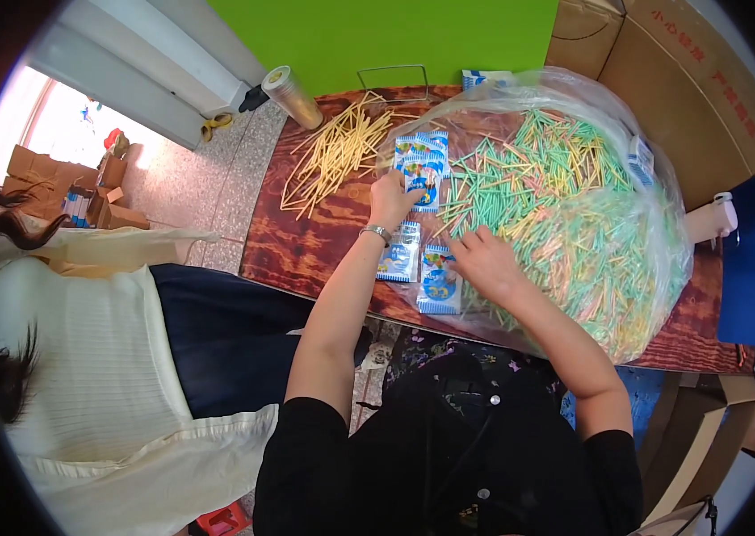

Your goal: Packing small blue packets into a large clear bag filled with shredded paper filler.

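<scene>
I see a wooden table [306, 250] at frame center, bearing a clear plastic bag [654, 223] of pastel sticks [565, 205] at right. Yellow sticks [337, 152] lie upper left. My left hand [393, 198] pinches a blue-white packet [422, 174]; my right hand [485, 261], fingers spread, rests beside smaller packets [438, 284].

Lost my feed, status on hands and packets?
Left hand touching small blue-and-white packets. Right hand on pastel sticks in clear plastic bag. Yellow stick pile beside; nothing blocking.
</scene>
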Available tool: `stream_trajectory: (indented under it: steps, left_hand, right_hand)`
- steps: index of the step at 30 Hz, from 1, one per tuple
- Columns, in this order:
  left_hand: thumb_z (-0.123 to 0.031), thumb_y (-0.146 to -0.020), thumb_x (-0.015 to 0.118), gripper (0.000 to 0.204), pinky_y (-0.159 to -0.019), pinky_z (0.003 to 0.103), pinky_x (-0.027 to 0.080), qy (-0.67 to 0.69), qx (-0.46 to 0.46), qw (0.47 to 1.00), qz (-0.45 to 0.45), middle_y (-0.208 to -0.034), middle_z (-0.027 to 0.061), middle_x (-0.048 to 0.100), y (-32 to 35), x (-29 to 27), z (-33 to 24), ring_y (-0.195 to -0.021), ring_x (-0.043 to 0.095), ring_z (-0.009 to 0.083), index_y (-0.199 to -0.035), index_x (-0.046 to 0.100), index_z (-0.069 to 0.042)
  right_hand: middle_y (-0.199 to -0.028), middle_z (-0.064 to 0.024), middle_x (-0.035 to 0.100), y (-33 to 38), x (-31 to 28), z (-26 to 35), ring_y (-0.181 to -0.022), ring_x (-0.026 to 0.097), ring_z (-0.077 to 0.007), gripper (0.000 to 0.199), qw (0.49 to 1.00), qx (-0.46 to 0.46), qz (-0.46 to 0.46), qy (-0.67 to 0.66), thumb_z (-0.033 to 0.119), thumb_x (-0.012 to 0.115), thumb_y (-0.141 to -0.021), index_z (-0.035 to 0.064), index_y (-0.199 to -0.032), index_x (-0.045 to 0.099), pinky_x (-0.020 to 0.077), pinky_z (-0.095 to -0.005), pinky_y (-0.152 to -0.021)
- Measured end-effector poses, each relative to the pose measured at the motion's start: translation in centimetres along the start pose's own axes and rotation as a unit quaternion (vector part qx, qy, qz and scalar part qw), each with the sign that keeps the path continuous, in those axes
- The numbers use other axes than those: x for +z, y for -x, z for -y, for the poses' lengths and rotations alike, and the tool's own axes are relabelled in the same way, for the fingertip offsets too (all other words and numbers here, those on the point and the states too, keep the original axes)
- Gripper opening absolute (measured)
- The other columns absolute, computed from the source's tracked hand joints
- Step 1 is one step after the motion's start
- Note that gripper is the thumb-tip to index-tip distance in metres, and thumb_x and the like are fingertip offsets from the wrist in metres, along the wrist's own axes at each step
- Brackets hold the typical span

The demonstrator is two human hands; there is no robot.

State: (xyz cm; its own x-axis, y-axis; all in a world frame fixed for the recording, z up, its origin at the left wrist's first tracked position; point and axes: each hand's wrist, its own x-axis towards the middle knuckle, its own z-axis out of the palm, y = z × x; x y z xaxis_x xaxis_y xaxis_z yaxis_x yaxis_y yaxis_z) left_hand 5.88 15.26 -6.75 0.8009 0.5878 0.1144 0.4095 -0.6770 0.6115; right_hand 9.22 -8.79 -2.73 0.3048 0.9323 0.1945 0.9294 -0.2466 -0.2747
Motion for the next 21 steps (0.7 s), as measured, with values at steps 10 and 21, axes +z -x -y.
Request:
stream_trajectory:
  steps: [10,21]
  left_hand:
    - [-0.027,-0.072,0.078,0.034,-0.072,0.042,0.05,-0.004,-0.042,0.999,-0.026,-0.084,0.015,0.066,1.4,-0.9,-0.3,-0.08,0.064,0.0332,-0.091,0.063,-0.003]
    - [-0.012,-0.083,0.069,0.023,-0.073,0.038,0.051,0.14,0.093,0.986,0.005,-0.097,0.0163,0.064,11.3,-3.9,-5.5,-0.086,0.064,0.0321,-0.103,0.063,-0.001]
  right_hand:
    - [-0.097,-0.0118,0.066,-3.6,1.4,-0.7,-0.099,0.059,-0.0303,0.058,0.979,0.07,0.189,0.013,0.032,0.076,-0.074,0.0143,-0.125,0.056,0.046,-0.0477,-0.079]
    - [-0.093,-0.0082,0.066,-1.9,2.2,-1.4,-0.096,0.059,-0.0269,0.058,0.999,-0.013,0.008,-0.045,0.02,0.069,-0.078,0.0181,-0.132,0.047,0.0441,-0.0429,-0.077]
